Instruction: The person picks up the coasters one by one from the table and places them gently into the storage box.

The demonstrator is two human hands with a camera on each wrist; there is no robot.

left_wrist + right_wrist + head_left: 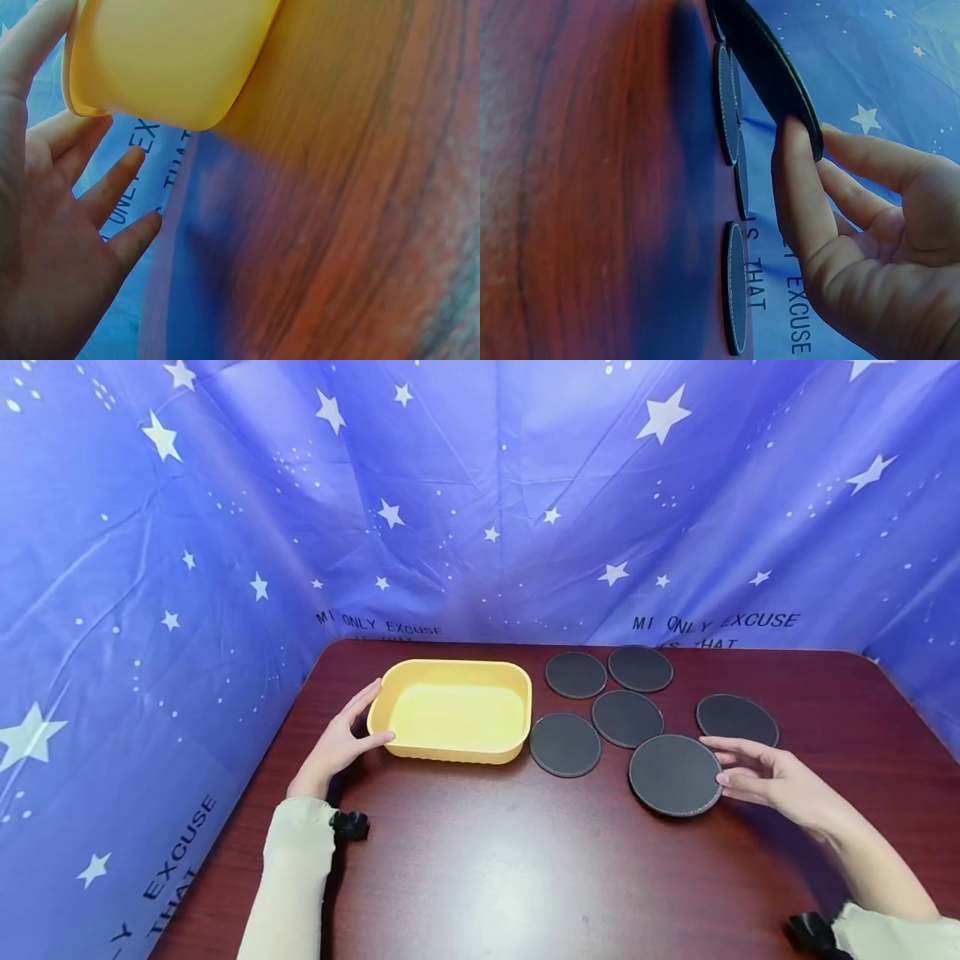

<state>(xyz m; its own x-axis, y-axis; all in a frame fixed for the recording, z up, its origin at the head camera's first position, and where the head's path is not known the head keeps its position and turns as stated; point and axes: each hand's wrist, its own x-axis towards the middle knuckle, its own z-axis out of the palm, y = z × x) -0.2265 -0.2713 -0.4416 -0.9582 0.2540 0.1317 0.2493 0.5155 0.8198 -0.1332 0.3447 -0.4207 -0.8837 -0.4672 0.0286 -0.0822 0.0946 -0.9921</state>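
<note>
"What's your right hand up to?"

"Pinching a disc near its right edge. It's up off the table; from the right wrist I can see the gap beneath it."

"And your left hand?"

"Spread wide at the left end of the box. My thumb is at the near side of the rim, one finger reaches along the end, and the others fan out, curled round nothing."

"Where are the rest?"

"Five other discs lie flat on the table. Four are grouped right of the box, the nearest just beside it; the fifth is just beyond my right fingers, apart from that group."

"So which step is this?"

"Handling a single lifted disc, I'd say, with the box steadied by my other hand. The disc isn't in the box."

"What does the next move call for?"

"A firm pinch, I think, since I only have one edge and it could tip. If I go left, I'd need height over the discs in between, and a light left hand so the box doesn't slide."
</note>
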